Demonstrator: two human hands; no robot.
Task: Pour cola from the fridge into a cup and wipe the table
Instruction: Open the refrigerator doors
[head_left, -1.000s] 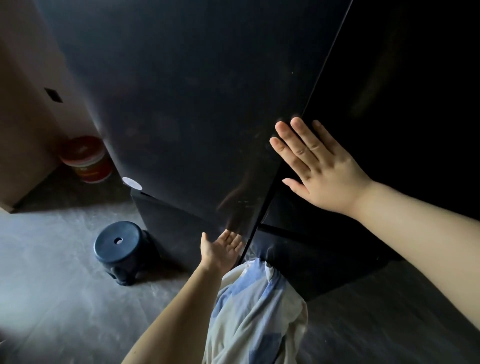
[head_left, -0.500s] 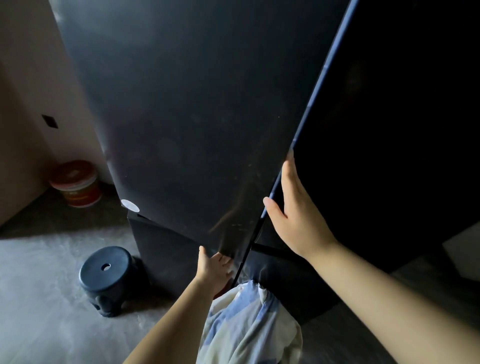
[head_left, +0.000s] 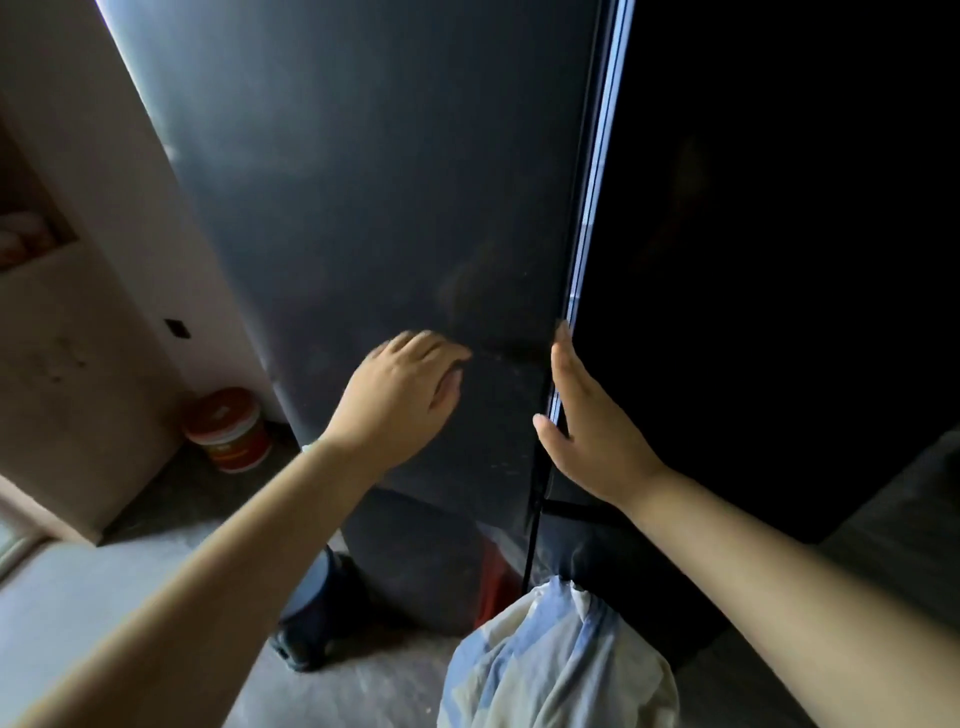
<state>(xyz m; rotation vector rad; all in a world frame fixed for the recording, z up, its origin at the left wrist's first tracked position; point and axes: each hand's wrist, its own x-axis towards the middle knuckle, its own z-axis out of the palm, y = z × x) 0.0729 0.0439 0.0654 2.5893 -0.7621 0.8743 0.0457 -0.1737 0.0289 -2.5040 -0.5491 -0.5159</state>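
Observation:
A tall black two-door fridge fills the view. Its left door (head_left: 363, 208) is matte dark grey; its right door (head_left: 779, 260) is almost black. A thin bright strip of light shows along the seam between them. My right hand (head_left: 587, 431) has its fingers hooked around the inner edge of the right door at the seam. My left hand (head_left: 405, 400) rests flat on the left door's face, fingers spread, holding nothing. No cola or cup is visible.
A dark blue plastic stool (head_left: 306, 613) stands on the grey floor by the fridge's foot, partly behind my left arm. A red and white bucket (head_left: 228, 428) sits in the corner at left. Blue and white clothing (head_left: 556, 665) hangs below me. A beige wall with a niche is at left.
My left hand rose from the bottom of the left door to its face. My right hand turned edge-on into the seam, and a bright gap has appeared along the right door's edge.

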